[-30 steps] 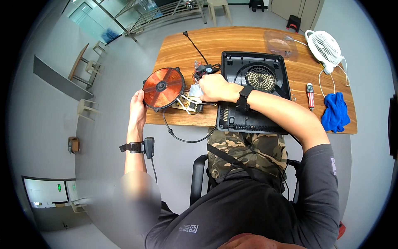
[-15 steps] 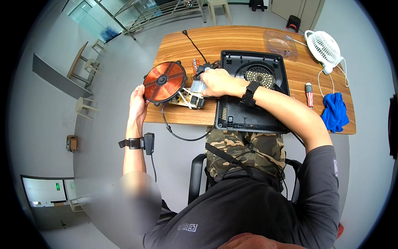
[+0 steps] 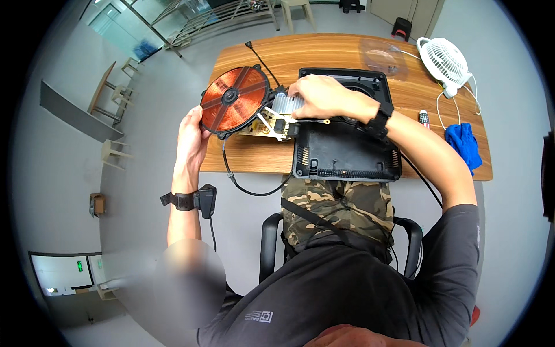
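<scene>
My left hand grips the rim of a round copper induction coil, which is tilted up over the left of the table. Beside the coil is a circuit board with a silver finned heat sink and black components. My right hand is closed around the heat sink's right side; its fingertips are partly hidden. The board's right end overlaps the left edge of the black cooker housing. A thin lead ending in a ring terminal reaches over the housing. The housing's fan opening is mostly behind my right hand and wrist.
A black cable loops from the coil past the table's front edge. Another cord with a plug lies behind. At the right are a white fan, a screwdriver, a blue cloth and a clear plastic disc.
Both hands have shifted the coil and circuit board away from me and slightly right. The board's right end has come over the housing's left edge, and the ring-terminal lead now shows.
</scene>
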A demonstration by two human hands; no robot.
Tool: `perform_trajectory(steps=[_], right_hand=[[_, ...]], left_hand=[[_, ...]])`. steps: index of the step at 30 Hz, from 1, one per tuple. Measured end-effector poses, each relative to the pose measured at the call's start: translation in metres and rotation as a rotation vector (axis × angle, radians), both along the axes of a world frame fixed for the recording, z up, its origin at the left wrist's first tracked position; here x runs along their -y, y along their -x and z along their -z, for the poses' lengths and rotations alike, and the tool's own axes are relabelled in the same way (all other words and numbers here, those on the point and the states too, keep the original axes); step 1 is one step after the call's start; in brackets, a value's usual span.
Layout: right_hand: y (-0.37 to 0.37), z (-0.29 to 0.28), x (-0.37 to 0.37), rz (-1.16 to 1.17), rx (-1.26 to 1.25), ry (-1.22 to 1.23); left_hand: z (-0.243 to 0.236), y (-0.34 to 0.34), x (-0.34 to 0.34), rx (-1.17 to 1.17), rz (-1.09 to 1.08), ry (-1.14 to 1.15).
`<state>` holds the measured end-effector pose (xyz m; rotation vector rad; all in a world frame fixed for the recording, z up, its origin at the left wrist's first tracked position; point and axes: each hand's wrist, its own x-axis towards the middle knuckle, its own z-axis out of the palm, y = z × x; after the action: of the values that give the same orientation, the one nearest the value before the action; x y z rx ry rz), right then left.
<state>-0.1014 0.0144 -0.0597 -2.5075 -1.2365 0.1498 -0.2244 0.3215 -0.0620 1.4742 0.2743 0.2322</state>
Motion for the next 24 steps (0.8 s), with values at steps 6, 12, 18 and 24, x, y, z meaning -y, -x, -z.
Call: perform_trajectory(steps=[6,12,18,24], right_hand=[[0.006,-0.014,0.06,0.021,0.044,-0.035],[0.016,-0.015,0.127,0.023,-0.024,-0.088],[0.032,0.006,0.174,0.07,-0.032,-0.057],[0.035,0.021,0.189,0.078,-0.047,-0.039]], left_hand=[[-0.012,-0.012,0.047,-0.027,0.116,0.047],[0.006,-0.023,0.09,-0.032,0.291,0.095],[0.02,-0.03,0.154,-0.125,0.262,0.133],[0.056,-0.042,0.159,-0.175,0.389,0.05]])
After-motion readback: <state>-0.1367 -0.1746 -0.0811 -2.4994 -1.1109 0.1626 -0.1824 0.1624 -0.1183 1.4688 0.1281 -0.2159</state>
